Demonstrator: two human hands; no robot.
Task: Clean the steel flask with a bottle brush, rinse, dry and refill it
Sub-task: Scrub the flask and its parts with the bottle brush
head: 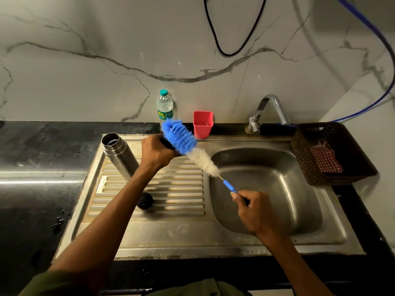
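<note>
The steel flask (119,155) stands open and uncapped on the ribbed drainboard (177,189), left of my left arm. Its black lid (145,200) lies on the ribs, partly behind my forearm. My right hand (256,212) grips the blue handle of the bottle brush (190,146) over the sink basin (277,189). The brush points up and left, blue bristles at the tip and white bristles below. My left hand (157,151) is closed on a small dark object pressed against the blue bristles; most of that object is hidden.
A plastic water bottle (165,106) and a red cup (203,124) stand at the back wall. The tap (269,112) arches over the basin. A brown basket (303,159) with a checked cloth (326,159) sits right of the sink. The black counter (38,159) lies on the left.
</note>
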